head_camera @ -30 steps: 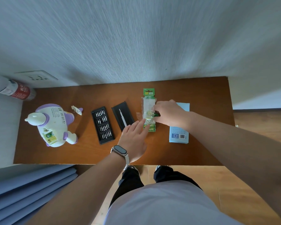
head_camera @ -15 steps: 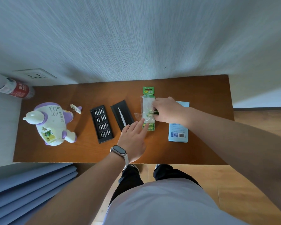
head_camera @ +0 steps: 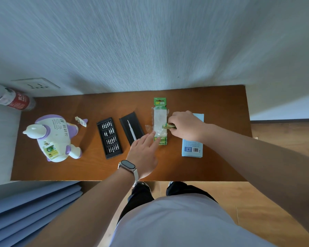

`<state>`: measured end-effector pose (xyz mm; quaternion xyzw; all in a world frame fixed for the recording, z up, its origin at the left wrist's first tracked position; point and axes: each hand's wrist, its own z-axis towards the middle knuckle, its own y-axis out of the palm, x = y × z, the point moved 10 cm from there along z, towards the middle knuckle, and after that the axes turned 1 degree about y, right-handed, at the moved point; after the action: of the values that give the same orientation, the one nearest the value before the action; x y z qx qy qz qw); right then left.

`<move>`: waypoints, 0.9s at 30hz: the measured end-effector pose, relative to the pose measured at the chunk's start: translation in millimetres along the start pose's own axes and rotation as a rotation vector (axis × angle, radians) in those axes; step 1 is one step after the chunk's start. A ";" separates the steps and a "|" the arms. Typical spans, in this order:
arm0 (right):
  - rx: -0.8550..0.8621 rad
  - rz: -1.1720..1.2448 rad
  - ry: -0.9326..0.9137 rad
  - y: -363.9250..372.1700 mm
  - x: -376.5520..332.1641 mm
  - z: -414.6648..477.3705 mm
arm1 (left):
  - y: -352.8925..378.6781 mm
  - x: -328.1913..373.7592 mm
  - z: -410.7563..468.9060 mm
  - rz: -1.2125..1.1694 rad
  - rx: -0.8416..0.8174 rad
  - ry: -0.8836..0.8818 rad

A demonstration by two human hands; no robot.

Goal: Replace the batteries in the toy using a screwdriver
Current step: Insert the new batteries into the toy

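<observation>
Hidden/unclear first: most of the battery [head_camera: 168, 126] is covered by the right hand [head_camera: 185, 127]; only a short green-yellow end is seen poking out twd the pack. The far end of the blue booklet [head_camera: 192, 148] is covered by the same hand & wrist. Print on the booklet, apart from a barcode, is too small to be read. The bottle [head_camera: 12, 99] at far left is cut off by the frame edge. Contents of the toy's open compartment can't be made out beyond a green-yellow patch.

Materials/shapes: the surface [head_camera: 221, 107] is smooth brown wood, rectangular, set against a grey textured wall. The toy [head_camera: 54, 137] is rounded white plastic w/ purple trim, lying w/ its open underside up, at the left end. A small white-purple cover piece [head_camera: 81, 121] lies just beside it. A flat black tray of metal bits [head_camera: 109, 137] and a black case w/ a slim white screwdriver [head_camera: 131, 131] in it are placed side by side in the middle. The battery pack [head_camera: 160, 120] is a green card w/ crinkled clear plastic, loose at one side.

Grip: the right hand's grip is closed round the battery, at the pack's right edge. The left hand [head_camera: 144, 152] is held flat, fingers spread, nothing grasped; its fingertips [head_camera: 154, 136] are pressed on the pack's near end. A band is worn on the left wrist.
</observation>
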<state>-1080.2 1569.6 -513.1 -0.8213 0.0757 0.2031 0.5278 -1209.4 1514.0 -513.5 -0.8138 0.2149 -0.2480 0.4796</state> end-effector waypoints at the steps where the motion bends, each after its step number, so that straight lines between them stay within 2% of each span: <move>1: -0.001 0.055 0.025 -3.8 1.7 -6.3 | -4.5 0.4 -0.5 -0.012 0.021 0.005; 5: 0.004 0.263 0.085 -20.2 2.1 -31.8 | -27.0 1.5 -1.8 -0.082 0.127 0.000; 8: 0.036 0.362 0.115 -35.3 -3.3 -47.5 | -52.9 2.9 -4.1 -0.223 0.237 -0.043; 11: 0.077 0.464 0.138 -50.3 -11.1 -60.4 | -76.2 3.5 -8.1 -0.491 0.294 -0.129; 14: 0.103 0.548 0.146 -63.3 -20.1 -68.2 | -85.3 1.1 -10.5 -0.866 0.276 -0.246; 16: 0.130 0.612 0.139 -72.5 -26.4 -71.8 | -90.8 1.6 -12.5 -1.012 0.281 -0.271; 22: 0.180 0.713 0.072 -89.4 -54.7 -71.9 | -113.6 -4.2 -25.9 -1.223 0.423 -0.226; 27: 0.194 0.669 0.054 -97.1 -88.3 -69.0 | -130.2 -23.0 -44.5 -1.261 0.483 -0.198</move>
<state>-1109.8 1541.5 -370.6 -0.7020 0.3738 0.3349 0.5054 -1240.0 1555.8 -384.0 -0.6724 -0.4069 -0.4453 0.4290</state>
